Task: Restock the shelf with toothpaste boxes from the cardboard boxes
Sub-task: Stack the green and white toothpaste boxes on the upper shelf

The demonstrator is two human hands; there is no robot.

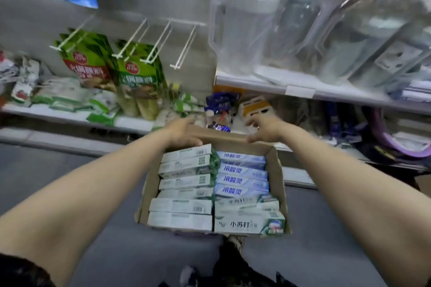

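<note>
An open cardboard box (277, 170) sits low in front of me, above the grey floor. It is packed with toothpaste boxes in two rows: green and white ones (184, 184) on the left, blue and white ones (242, 179) at the upper right, and more green and white ones (249, 223) at the lower right. My left hand (180, 131) grips the far flap of the cardboard box at its left end. My right hand (265, 129) grips the same flap at its right end.
A white shelf (268, 84) at the upper right carries clear plastic jugs (245, 23). Green sauce packets (137, 70) hang on white pegs (158, 42) at the left. A lower shelf (130, 121) holds small packets. Grey floor (46, 170) lies on both sides.
</note>
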